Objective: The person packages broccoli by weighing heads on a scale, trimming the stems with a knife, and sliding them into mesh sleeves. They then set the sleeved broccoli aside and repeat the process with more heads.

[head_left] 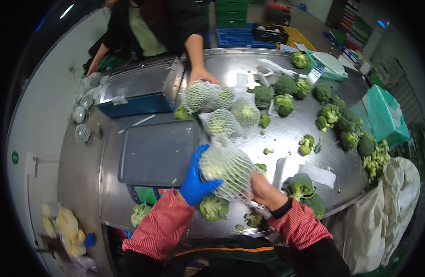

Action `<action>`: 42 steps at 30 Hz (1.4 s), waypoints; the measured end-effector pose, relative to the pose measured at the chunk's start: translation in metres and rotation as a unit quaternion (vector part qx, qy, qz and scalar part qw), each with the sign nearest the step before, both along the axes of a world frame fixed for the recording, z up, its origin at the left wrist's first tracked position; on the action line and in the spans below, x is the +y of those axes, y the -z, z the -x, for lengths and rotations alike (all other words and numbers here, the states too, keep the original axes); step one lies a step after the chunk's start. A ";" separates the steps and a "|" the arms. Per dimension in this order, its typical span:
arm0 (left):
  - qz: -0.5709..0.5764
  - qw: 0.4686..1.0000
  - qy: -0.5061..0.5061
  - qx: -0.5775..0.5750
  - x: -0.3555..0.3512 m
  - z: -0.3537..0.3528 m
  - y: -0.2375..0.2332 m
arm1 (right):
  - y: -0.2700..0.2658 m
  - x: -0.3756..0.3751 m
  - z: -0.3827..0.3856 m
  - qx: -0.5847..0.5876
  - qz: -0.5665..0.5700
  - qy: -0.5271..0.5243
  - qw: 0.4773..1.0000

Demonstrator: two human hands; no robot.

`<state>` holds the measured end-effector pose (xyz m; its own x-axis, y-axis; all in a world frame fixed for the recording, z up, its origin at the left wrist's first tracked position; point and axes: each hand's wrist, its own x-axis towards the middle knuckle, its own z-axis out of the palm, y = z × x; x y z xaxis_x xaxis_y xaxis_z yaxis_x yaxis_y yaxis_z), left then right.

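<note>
A broccoli head in a white foam net sleeve [226, 168] is held up over the table's front part. My left hand [196, 177], in a blue glove, is closed around its left side, the thumb across the net. My bare right hand [267, 190] grips the net's lower right edge. Below that hand a metallic piece [261, 210] shows, partly hidden by the fingers. Just beyond lie several more netted broccoli heads [220, 122]. Bare broccoli [214, 207] sits under my left wrist, and another broccoli head [299, 185] is right of my right hand.
Left of my hands stands a scale with a grey platform [159, 150]. Across the table, a person's hand [203, 75] touches the netted heads beside a metal machine [138, 87]. Loose broccoli [348, 122] lines the right side. White net sleeves [317, 175] lie on the steel table [286, 138].
</note>
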<state>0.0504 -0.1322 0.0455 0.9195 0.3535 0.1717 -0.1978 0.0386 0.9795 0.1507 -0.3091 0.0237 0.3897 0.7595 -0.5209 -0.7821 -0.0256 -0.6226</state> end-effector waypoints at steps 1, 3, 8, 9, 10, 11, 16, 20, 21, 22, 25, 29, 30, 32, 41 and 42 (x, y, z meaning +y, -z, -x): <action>0.024 1.000 0.009 0.012 0.003 -0.017 0.008 | -0.012 0.006 -0.008 0.002 0.003 0.020 1.000; 0.129 0.992 0.013 0.004 0.029 -0.056 0.041 | -0.024 0.012 -0.031 -0.020 -0.016 0.012 1.000; 0.376 0.924 0.051 0.034 0.074 -0.145 0.040 | -0.005 0.015 -0.095 -0.135 -0.041 -0.111 0.984; 0.380 0.923 0.053 0.035 0.088 -0.163 0.041 | -0.010 0.011 -0.102 -0.179 -0.048 -0.118 0.976; 0.384 0.921 0.055 0.036 0.102 -0.181 0.042 | -0.008 0.003 -0.112 -0.230 -0.017 -0.101 0.968; 0.377 0.924 0.019 0.050 0.108 -0.196 0.041 | -0.004 -0.005 -0.122 -0.280 0.014 -0.085 0.956; 0.029 0.955 -0.212 0.207 0.239 -0.280 0.149 | 0.049 -0.069 -0.219 -0.506 0.222 0.055 0.831; -0.103 0.929 -0.223 0.277 0.313 -0.289 0.196 | 0.072 -0.130 -0.312 -0.713 0.475 0.116 0.502; -0.070 0.932 -0.236 0.264 0.307 -0.282 0.193 | 0.070 -0.146 -0.330 -0.723 0.511 0.110 0.451; -0.230 0.868 -0.314 0.308 0.292 -0.269 0.180 | 0.064 -0.161 -0.347 -0.731 0.544 0.102 0.400; -0.385 0.807 -0.361 0.265 0.223 -0.241 0.130 | 0.043 -0.202 -0.394 -0.690 0.654 0.089 0.295; -0.449 0.834 -0.316 0.056 0.115 -0.213 0.087 | 0.020 -0.269 -0.426 -0.618 0.758 0.090 0.188; -0.418 0.860 -0.287 0.065 0.093 -0.207 0.082 | 0.014 -0.286 -0.426 -0.591 0.776 0.089 0.200; -0.351 0.904 -0.231 0.079 0.056 -0.193 0.077 | 0.025 -0.334 -0.437 -0.546 0.772 0.115 0.303; 0.003 0.969 0.164 0.183 -0.078 -0.185 0.072 | 0.021 -0.277 -0.333 -0.702 0.581 0.179 0.372; 0.036 0.960 0.199 0.194 -0.087 -0.188 0.071 | 0.016 -0.260 -0.316 -0.737 0.557 0.153 0.352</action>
